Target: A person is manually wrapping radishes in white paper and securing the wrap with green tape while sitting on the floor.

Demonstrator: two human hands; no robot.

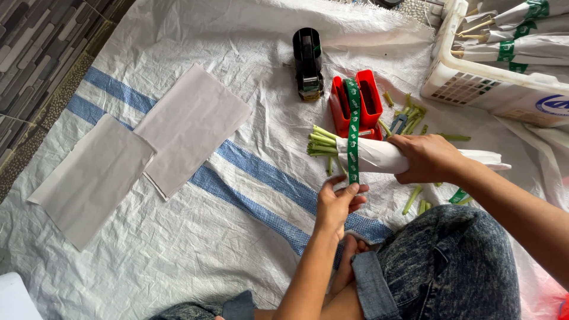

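A white woven sheet [195,237] with blue stripes is covering the floor, and the person is sitting on it in mottled jeans [450,261]. A white plastic basket [468,77] is standing at the upper right of the sheet, holding finished bundles wrapped in white paper with green bands. Two loose sheets of white paper [189,127] are lying side by side on the left part of the sheet, well apart from the hands.

The right hand [428,157] is gripping a bundle of green stems [379,155] wrapped in white paper, its fingers closed around the paper, holding the bundle level above the sheet with the cut stem ends pointing left. The left hand [338,204] is pinching the lower end of a green tape [353,133] between thumb and fingers, just below the bundle. The tape is running up across the wrapped bundle to a red tape dispenser [357,106], which is sitting on the sheet just behind the bundle.

A black tape dispenser [308,62] is standing just beside the red one, to its left. Short green stem trimmings [412,112] are lying scattered on the sheet between the red dispenser and the basket, and more are lying near the person's knee.
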